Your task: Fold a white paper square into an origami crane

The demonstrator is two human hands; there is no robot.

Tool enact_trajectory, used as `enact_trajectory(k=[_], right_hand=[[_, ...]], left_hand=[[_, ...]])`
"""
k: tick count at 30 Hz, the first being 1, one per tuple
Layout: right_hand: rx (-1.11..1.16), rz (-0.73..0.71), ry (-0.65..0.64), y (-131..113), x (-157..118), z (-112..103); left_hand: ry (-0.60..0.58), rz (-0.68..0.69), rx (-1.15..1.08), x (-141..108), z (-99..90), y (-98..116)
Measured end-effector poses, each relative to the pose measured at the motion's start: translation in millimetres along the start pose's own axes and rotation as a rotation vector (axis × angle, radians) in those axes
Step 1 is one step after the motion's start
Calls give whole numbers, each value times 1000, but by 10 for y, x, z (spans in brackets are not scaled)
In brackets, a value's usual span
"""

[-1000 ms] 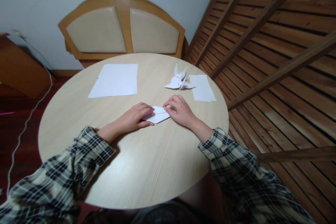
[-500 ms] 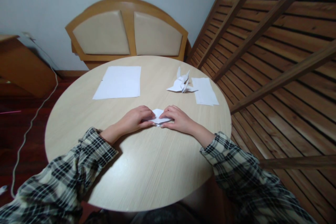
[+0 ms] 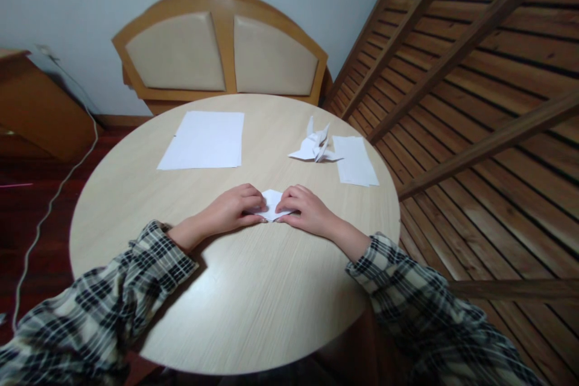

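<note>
A small piece of folded white paper (image 3: 271,200) lies near the middle of the round table (image 3: 244,301). My left hand (image 3: 237,206) pinches its left side, with fingers on top and the thumb at the near edge. On the right side, my right hand (image 3: 304,210) grips it the same way. The paper's side corners are hidden under my fingers. Beyond my right hand stand folded white paper figures (image 3: 315,143) with pointed tips; I cannot tell how many there are.
White sheets (image 3: 203,140) lie at the table's far left, and smaller white sheets (image 3: 356,160) at the right. Behind the table is a headboard (image 3: 228,54). A slatted wooden wall (image 3: 474,102) rises on the right. A cable (image 3: 52,205) runs along the left.
The folded paper between my hands now looks flatter, its near edge pressed down by my thumbs. Both hands keep hold of it. The camera view has shifted slightly.
</note>
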State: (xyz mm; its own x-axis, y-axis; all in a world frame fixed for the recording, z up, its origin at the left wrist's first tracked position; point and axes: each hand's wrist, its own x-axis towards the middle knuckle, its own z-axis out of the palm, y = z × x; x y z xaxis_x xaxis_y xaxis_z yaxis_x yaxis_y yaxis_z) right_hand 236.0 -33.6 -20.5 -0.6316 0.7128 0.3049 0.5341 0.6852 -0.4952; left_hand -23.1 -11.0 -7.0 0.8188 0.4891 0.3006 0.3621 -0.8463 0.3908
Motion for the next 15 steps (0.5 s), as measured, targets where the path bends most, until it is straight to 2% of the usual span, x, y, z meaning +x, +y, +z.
enact_trajectory(k=[9,15], right_hand=[[0,-5,-30,-3,0,-19],[-11,24,-25,-42,5,-15]], left_hand=[[13,-7,-21,-14,0,13],[10,35,64,-4,6,24]])
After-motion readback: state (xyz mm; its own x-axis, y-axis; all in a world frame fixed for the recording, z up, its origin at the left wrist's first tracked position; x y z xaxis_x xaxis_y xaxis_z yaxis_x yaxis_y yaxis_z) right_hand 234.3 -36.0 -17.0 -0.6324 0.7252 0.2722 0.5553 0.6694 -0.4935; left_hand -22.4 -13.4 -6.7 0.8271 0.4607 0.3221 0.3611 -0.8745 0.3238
